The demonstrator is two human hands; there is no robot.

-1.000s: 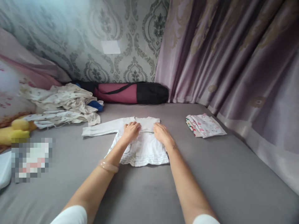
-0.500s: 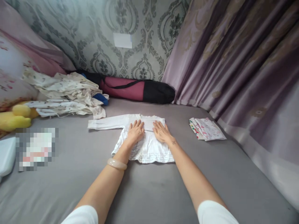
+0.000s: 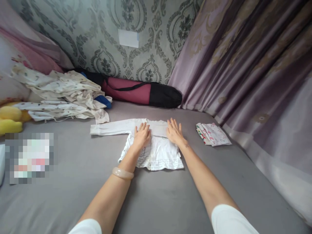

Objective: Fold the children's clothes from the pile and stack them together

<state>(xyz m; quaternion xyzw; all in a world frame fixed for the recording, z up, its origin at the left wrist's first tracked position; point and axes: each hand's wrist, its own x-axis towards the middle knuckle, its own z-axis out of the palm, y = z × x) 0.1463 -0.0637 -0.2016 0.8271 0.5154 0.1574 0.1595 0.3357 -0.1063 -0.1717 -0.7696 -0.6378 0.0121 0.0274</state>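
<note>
A small white long-sleeved top [image 3: 164,154] lies flat on the grey bed sheet [image 3: 156,201]. One sleeve stretches out to the left; the other lies folded across the upper body of the garment. My left hand [image 3: 142,136] rests flat on the middle of the top, fingers spread and pointing away from me. On the garment's upper right edge lies my right hand [image 3: 175,133], also flat with fingers apart. Neither hand grips the cloth. Parts of the top under both palms are hidden.
Folded printed cloths [image 3: 213,134] lie to the right, near the purple curtain [image 3: 231,65]. A long maroon and black bag [image 3: 131,92] runs along the wall. Crumpled patterned clothes [image 3: 65,94] and a yellow plush toy [image 3: 11,120] are at the left, above a blurred-out item [image 3: 32,157].
My right hand has slid right and slightly away from me, to the top's right edge. My left hand stays in nearly the same place. The view has shifted slightly.
</note>
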